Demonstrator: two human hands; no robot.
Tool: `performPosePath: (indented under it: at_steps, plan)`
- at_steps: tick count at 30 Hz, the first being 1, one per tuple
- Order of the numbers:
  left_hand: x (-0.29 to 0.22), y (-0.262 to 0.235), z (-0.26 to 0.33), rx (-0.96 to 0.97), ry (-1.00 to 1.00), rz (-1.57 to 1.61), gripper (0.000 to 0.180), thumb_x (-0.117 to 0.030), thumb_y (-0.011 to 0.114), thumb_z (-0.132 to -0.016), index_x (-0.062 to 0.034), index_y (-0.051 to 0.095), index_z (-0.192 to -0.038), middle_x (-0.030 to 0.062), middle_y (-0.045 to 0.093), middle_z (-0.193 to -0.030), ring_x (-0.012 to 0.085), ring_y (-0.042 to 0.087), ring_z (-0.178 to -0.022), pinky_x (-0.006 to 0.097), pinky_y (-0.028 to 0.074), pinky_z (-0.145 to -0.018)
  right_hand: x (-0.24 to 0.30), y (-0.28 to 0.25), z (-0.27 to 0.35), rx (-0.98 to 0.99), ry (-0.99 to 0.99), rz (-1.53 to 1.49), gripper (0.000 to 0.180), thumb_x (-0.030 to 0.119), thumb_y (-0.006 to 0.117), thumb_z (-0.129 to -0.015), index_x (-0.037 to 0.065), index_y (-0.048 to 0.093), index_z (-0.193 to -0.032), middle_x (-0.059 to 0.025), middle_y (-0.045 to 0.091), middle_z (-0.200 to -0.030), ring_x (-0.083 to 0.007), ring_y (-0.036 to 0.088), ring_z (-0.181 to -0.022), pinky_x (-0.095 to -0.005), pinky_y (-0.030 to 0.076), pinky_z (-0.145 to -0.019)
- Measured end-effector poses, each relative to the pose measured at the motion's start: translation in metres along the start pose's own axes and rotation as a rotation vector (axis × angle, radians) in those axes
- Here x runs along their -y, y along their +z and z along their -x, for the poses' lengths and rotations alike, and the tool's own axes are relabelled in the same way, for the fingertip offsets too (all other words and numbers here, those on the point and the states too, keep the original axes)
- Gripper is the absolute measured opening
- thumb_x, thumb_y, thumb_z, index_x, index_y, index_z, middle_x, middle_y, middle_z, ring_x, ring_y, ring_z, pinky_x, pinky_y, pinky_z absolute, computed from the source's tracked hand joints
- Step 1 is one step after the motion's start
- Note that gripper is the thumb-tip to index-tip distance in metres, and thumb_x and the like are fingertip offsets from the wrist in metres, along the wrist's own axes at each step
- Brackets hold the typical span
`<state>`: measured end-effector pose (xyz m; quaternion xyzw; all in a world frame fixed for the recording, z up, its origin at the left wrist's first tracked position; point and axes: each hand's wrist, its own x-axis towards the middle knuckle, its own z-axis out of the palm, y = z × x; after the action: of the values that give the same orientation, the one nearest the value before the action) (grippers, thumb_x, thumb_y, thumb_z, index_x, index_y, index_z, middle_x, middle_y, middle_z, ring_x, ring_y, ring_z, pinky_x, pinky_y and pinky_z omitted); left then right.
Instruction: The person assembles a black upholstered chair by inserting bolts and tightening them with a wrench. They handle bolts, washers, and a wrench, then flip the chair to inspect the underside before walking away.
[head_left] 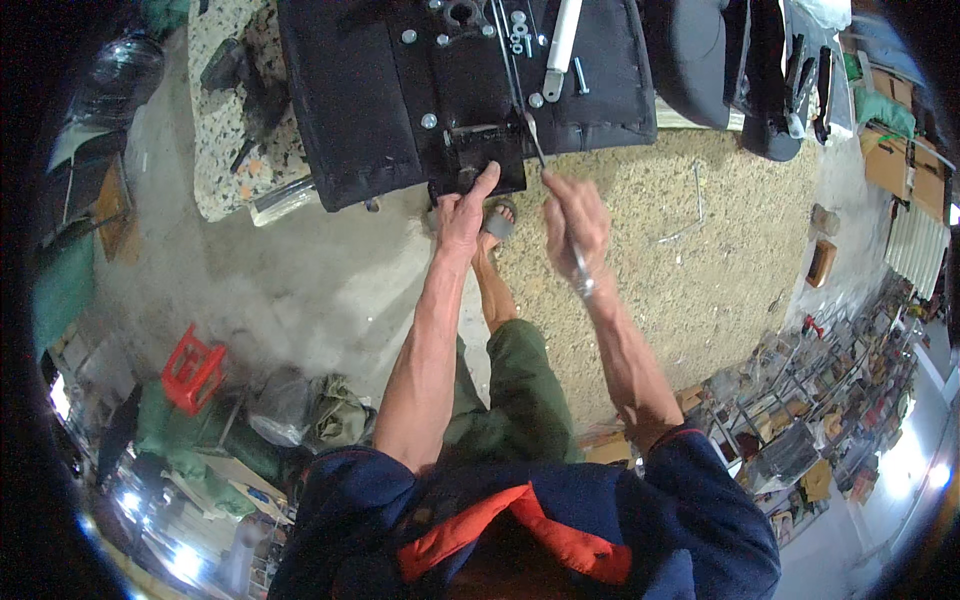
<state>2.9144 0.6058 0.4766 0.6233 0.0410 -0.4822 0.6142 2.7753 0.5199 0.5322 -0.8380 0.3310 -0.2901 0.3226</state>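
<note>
A black padded panel (355, 90) lies before me at the top of the head view, with a black metal bracket (505, 172) at its near edge. My left hand (461, 222) grips this bracket, the thumb on top and the other fingers mostly hidden underneath. In my right hand (577, 222), slightly blurred, is a long silver wrench (542, 155). Its far end reaches the panel just right of the bracket, and its other end shows below my palm. Round-headed bolts (429, 121) stand around the bracket.
On the panel lie a white bar (565, 42) with a rounded end, a loose bolt (582, 76) and several washers (518, 30). Dark grey cushions (690, 60) stand at right. A bent metal rod (698, 195) rests on the speckled mat (640, 300). A red stool (193, 368) is at left.
</note>
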Motion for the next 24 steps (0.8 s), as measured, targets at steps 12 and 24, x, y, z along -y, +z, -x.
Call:
performPosePath:
  at_steps: [12,24]
  plan:
    - [0.001,0.000,0.002,0.014,0.108,-0.144,0.053,-0.031,0.077,-0.091,-0.0064,0.063,-0.135,0.0039,0.062,-0.133,0.0184,0.054,-0.121,0.036,0.040,-0.107,-0.018,0.015,-0.257,0.208,0.294,0.329,0.032,0.023,0.060,-0.088,-0.006,0.072,-0.089,-0.0305,0.070,-0.082,-0.0455,0.072,-0.083,-0.0501,0.056,-0.072]
    - [0.005,-0.004,-0.003,0.001,-0.034,-0.055,0.040,-0.030,0.084,-0.086,-0.0090,0.074,-0.119,0.0007,0.069,-0.122,0.0158,0.061,-0.112,0.035,0.047,-0.101,0.015,-0.039,-0.026,0.040,0.135,-0.015,0.014,0.009,0.063,-0.099,0.000,0.071,-0.104,-0.0133,0.067,-0.081,-0.0262,0.066,-0.066,-0.0367,0.051,-0.057]
